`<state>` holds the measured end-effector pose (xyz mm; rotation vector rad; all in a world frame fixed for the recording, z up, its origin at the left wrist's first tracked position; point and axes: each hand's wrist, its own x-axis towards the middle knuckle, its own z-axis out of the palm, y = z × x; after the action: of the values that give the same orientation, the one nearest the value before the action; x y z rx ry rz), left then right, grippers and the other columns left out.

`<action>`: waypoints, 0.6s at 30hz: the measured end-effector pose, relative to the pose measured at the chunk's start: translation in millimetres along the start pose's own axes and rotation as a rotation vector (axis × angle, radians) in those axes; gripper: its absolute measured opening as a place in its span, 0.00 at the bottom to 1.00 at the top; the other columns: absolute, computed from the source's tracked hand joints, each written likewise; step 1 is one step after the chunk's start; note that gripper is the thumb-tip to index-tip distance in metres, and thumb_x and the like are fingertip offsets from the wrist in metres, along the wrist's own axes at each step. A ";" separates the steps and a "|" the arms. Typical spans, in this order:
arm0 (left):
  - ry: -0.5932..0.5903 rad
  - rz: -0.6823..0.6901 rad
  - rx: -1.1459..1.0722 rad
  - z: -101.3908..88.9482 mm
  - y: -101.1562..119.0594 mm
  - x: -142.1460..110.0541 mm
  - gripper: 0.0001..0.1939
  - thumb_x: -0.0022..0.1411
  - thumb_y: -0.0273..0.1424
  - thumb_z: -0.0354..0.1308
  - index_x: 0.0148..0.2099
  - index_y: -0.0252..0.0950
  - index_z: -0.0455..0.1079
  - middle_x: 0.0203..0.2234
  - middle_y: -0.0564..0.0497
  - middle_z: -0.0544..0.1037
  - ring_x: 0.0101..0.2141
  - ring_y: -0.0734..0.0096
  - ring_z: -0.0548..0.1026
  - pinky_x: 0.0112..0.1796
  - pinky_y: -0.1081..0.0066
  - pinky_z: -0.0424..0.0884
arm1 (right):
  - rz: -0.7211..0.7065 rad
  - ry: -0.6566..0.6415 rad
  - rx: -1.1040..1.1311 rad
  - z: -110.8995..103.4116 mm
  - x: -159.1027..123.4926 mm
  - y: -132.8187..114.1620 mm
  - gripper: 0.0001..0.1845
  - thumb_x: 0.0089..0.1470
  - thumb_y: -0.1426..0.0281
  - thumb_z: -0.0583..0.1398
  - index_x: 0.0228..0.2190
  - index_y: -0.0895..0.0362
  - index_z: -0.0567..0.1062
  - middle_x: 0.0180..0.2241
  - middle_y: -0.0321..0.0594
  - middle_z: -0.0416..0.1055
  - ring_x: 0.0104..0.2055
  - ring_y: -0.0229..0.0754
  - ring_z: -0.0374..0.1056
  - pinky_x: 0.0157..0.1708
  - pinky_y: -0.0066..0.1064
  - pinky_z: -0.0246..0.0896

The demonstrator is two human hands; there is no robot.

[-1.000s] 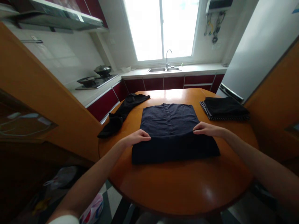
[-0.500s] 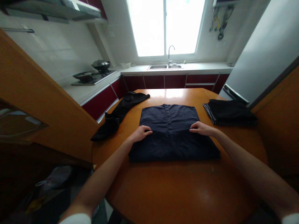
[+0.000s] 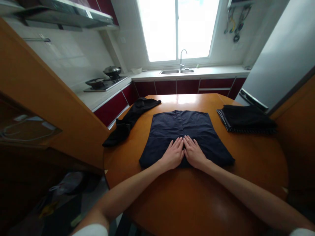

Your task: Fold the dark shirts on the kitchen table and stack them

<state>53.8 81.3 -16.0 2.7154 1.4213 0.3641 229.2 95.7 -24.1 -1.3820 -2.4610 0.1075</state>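
Observation:
A dark navy button-front shirt (image 3: 167,123), its near part folded up over itself, lies on the wooden table in front of me. My left hand (image 3: 173,154) rests flat on the middle of the folded part, palm down. Right beside it, my right hand (image 3: 194,152) lies flat too, fingers pointing away from me. The fingertips of both hands almost meet near the button line. Neither hand holds anything. The cloth under the palms is hidden.
A crumpled black garment (image 3: 133,118) lies at the table's left side. Folded black cloth (image 3: 247,118) sits at the right. The rounded wooden table (image 3: 197,200) fills the foreground. Beyond are a sink (image 3: 169,71), a stove with pans (image 3: 112,70) and a fridge (image 3: 273,59).
Both hands have let go of the folded edge of the shirt and come together at its middle, now lying flat. The view has shifted slightly.

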 end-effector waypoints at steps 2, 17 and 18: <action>-0.007 -0.016 0.031 6.2 -1.6 -6.4 0.31 0.75 0.38 0.40 0.74 0.31 0.45 0.72 0.40 0.48 0.71 0.59 0.46 0.67 0.52 0.45 | 0.030 -0.034 -0.012 5.9 -5.1 6.7 0.32 0.66 0.67 0.46 0.68 0.63 0.56 0.71 0.50 0.48 0.73 0.49 0.41 0.69 0.52 0.37; -0.011 -0.382 0.271 -23.8 -41.9 -34.6 0.31 0.74 0.36 0.39 0.72 0.25 0.52 0.70 0.34 0.52 0.70 0.50 0.48 0.66 0.46 0.46 | 0.352 0.050 -0.185 -23.6 -13.8 70.5 0.35 0.68 0.59 0.43 0.68 0.68 0.56 0.71 0.56 0.46 0.74 0.53 0.38 0.69 0.57 0.26; 0.003 -0.333 0.268 -23.5 -32.0 -26.0 0.30 0.73 0.35 0.38 0.72 0.25 0.52 0.71 0.35 0.51 0.70 0.53 0.48 0.66 0.48 0.46 | 0.308 0.081 -0.179 -23.5 -10.1 55.9 0.34 0.68 0.61 0.42 0.67 0.68 0.56 0.71 0.54 0.45 0.74 0.52 0.37 0.69 0.56 0.26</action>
<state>8.4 77.1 -3.0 2.5913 2.0110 0.1667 287.2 114.8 -16.4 -1.7974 -2.2204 -0.1014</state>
